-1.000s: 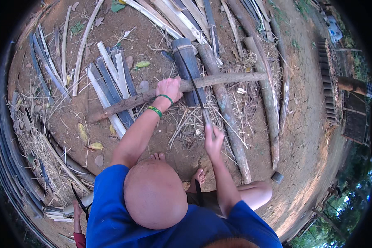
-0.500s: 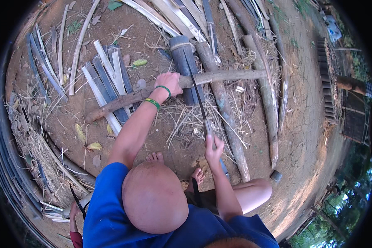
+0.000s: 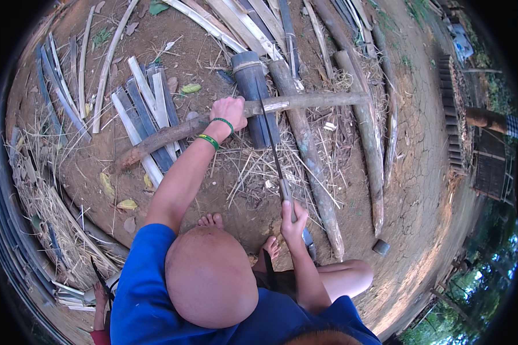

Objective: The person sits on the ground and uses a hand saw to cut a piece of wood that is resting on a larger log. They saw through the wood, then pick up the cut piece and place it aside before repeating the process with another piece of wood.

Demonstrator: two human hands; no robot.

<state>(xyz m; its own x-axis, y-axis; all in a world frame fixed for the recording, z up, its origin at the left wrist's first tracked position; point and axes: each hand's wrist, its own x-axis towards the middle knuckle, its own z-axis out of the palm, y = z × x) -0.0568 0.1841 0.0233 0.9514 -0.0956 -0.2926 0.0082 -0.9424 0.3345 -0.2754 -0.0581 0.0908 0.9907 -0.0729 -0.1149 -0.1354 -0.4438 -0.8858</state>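
Note:
A long, crooked branch (image 3: 316, 100) lies across a thick dark bamboo log (image 3: 253, 86). My left hand (image 3: 229, 111) is closed around the branch, just left of the bamboo. In my right hand (image 3: 294, 221) is the handle of a hand saw (image 3: 277, 164). Its long thin blade is seen edge-on and rests against the branch above the bamboo; the teeth cannot be made out. The branch's left end passes over split bamboo strips (image 3: 135, 129). Wood shavings and straw (image 3: 253, 172) litter the ground under the blade.
More poles (image 3: 316, 178) lie on the right, and pale split strips (image 3: 242, 26) at the back. A short dark cut piece (image 3: 380, 247) sits near my right knee. A straw heap (image 3: 57, 213) borders the left. Part of another person, a hand (image 3: 101, 296), shows at lower left.
My right hand has drawn the saw back toward me, its blade sliding along the branch. My left hand keeps its hold. The whole view has shifted slightly.

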